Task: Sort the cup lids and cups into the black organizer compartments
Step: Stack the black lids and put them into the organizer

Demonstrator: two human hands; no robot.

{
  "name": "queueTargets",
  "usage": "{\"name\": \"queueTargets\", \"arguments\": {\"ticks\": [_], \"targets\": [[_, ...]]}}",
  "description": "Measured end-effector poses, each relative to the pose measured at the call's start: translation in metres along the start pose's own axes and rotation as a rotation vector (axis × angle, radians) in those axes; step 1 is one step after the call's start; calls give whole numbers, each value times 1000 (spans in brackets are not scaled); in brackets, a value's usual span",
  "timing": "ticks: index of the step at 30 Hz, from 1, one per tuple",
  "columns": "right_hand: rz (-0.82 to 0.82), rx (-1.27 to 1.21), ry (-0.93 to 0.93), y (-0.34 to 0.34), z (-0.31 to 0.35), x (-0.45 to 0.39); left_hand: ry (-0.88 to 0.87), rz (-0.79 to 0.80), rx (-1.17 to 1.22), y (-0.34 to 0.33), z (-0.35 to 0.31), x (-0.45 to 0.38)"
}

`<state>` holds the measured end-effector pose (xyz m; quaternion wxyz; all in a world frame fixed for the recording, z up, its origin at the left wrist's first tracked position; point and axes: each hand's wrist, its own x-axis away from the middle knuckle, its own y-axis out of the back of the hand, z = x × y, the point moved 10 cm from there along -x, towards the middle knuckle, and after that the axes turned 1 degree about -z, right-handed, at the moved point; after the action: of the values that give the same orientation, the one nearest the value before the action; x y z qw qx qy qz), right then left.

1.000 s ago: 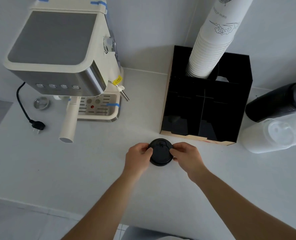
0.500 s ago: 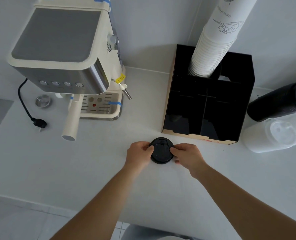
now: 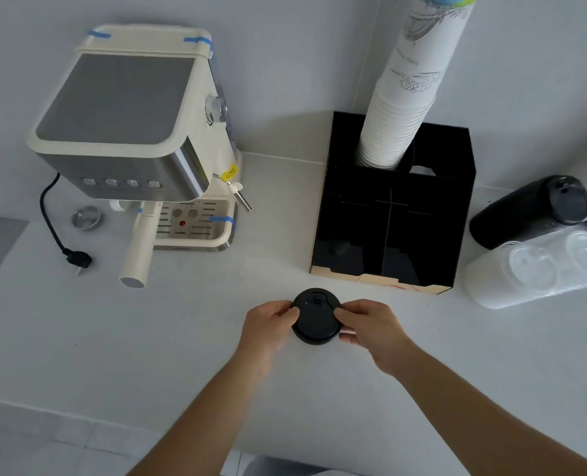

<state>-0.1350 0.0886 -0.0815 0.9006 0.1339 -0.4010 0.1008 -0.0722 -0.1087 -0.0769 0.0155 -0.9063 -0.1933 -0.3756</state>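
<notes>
Head view: you are holding a round black plastic cup lid [image 3: 316,317] between both hands, low over the white surface [image 3: 148,338], just in front of the black box-shaped organizer [image 3: 393,214].
Left grip: your left hand [image 3: 268,324] is pinching the lid's left rim with curled fingers.
Right grip: your right hand [image 3: 367,326] is pinching the right rim, thumb lying on top.
Lid count: you may be holding one lid or a short stack; the dark plastic is hiding the edges, so check before you are lifting.
Slip risk: you are gripping only the thin rim, so a squeeze could be flexing it and popping it loose.
Compartment risk: the front openings are dark and divided by a thin wall, so you could be feeding the lid into the wrong slot or catching it on the divider.
Knock risk: the tall stack of white paper cups [image 3: 402,97] is leaning out of the back compartment, and a raised arm could be toppling it.
Waiting stock: the black sleeve of lids [image 3: 525,211] and the clear bagged lids [image 3: 532,273] are lying at the right, near enough for your elbow to be rolling them.
</notes>
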Motion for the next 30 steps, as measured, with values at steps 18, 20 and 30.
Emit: {"name": "queueTargets", "arguments": {"ticks": [18, 20, 30], "targets": [[-29, -81, 228, 71, 44, 48, -248, 27, -11, -45, -61, 59], [-31, -93, 248, 76, 50, 50, -258, 14, -7, -47, -66, 62], [-82, -54, 304, 88, 87, 34, -271, -44, 0, -59, -95, 53]]}}
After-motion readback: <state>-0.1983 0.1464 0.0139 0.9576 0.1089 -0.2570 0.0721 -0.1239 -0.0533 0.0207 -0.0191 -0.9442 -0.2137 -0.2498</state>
